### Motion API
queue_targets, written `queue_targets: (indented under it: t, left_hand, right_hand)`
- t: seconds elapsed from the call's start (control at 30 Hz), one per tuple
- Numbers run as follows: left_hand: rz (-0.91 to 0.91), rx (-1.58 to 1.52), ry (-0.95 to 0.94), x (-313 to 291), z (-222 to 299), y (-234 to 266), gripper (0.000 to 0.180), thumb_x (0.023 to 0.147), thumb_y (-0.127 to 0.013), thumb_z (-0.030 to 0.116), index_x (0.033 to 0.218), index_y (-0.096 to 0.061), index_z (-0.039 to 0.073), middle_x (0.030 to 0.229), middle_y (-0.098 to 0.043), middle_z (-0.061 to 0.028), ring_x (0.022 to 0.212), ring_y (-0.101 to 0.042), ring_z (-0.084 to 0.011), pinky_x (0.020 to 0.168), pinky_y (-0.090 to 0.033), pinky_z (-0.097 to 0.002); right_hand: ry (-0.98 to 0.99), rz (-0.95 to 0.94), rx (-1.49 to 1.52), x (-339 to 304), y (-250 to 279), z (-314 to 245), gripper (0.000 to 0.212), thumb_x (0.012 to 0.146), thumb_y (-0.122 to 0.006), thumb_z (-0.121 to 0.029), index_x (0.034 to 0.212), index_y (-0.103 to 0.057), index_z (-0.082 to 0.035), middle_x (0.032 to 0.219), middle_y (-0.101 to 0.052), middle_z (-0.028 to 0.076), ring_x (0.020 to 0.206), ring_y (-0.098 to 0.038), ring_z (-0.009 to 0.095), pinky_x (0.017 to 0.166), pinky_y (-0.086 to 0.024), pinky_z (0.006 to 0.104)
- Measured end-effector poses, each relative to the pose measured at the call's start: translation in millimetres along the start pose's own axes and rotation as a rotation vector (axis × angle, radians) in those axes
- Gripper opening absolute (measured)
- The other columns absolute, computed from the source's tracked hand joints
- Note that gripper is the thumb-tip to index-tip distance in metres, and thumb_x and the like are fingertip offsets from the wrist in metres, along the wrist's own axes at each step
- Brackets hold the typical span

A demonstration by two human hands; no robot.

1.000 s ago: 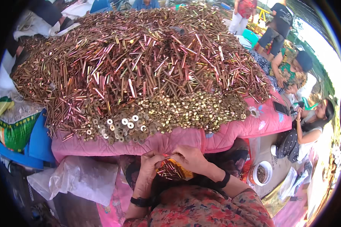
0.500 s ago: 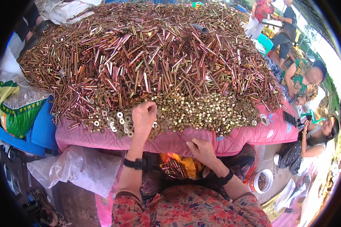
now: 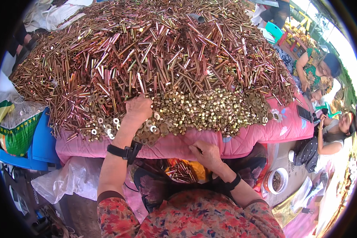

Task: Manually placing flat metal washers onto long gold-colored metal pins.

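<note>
My left hand [image 3: 139, 110] reaches into the heap where metal tubes [image 3: 107, 71] meet flat washers [image 3: 148, 129]. Its back faces up and its fingers curl down among the pieces, so whatever they grip is hidden. Beside it on the right lies a band of small brass-coloured nuts [image 3: 202, 111]. My right hand [image 3: 207, 154] is held near the front edge of the pink quilted cover [image 3: 174, 144], thumb and fingers curled together; what is in them cannot be made out. Below, between my legs, an orange bag [image 3: 202, 173] holds several metal tubes.
At the left a green and yellow sack [image 3: 18, 133] rests on a blue plastic seat [image 3: 41, 139], above a clear plastic sheet [image 3: 73, 180]. A phone [image 3: 304, 113] lies at the cover's right end. A white bucket [image 3: 276, 180] stands on the floor. Two people [image 3: 319, 73] [image 3: 325, 133] sit at the right.
My left hand has moved left and away from me, from over the washers to the tubes' edge. My right hand stays near the front edge, still curled. The whole view has shifted slightly.
</note>
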State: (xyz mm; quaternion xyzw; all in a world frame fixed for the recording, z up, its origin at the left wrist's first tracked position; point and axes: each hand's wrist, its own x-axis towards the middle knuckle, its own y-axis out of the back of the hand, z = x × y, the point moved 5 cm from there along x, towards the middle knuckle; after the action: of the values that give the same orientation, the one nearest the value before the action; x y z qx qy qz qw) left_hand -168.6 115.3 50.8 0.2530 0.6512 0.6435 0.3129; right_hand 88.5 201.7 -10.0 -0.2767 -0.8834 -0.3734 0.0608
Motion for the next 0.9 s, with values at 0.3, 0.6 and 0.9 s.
queue_targets:
  t: [0.3, 0.6, 0.9]
  left_hand:
    - [0.043, -0.014, -0.194, 4, -1, 5, 0.018, 0.075, -0.053, 0.003, 0.091, -0.060, 0.006, 0.105, -0.055, -0.0142, 0.101, -0.056, -0.0328, 0.086, -0.044, -0.0463]
    - [0.229, 0.069, -0.421, 3, 9, 5, 0.020, 0.065, -0.059, -0.007, 0.083, -0.059, 0.002, 0.090, -0.058, -0.0094, 0.093, -0.059, -0.0289, 0.074, -0.051, -0.0407]
    - [0.459, -0.297, -0.304, -1, -10, 6, 0.013, 0.079, -0.059, 0.003, 0.088, -0.051, 0.004, 0.081, -0.055, -0.0103, 0.079, -0.056, -0.0297, 0.069, -0.048, -0.0387]
  right_hand:
    - [0.046, 0.031, 0.004, -3, 0, 0, 0.015, 0.079, -0.066, -0.017, 0.072, -0.058, -0.007, 0.063, -0.056, 0.010, 0.056, -0.056, 0.030, 0.048, -0.043, 0.0390]
    - [0.038, 0.040, -0.007, -3, -3, 0, 0.015, 0.079, -0.066, -0.017, 0.073, -0.057, -0.007, 0.064, -0.056, 0.010, 0.056, -0.056, 0.030, 0.049, -0.043, 0.0389]
    - [-0.002, 0.028, -0.057, 1, -2, -5, 0.015, 0.080, -0.066, -0.019, 0.073, -0.058, -0.008, 0.062, -0.058, 0.011, 0.055, -0.058, 0.030, 0.047, -0.043, 0.0389]
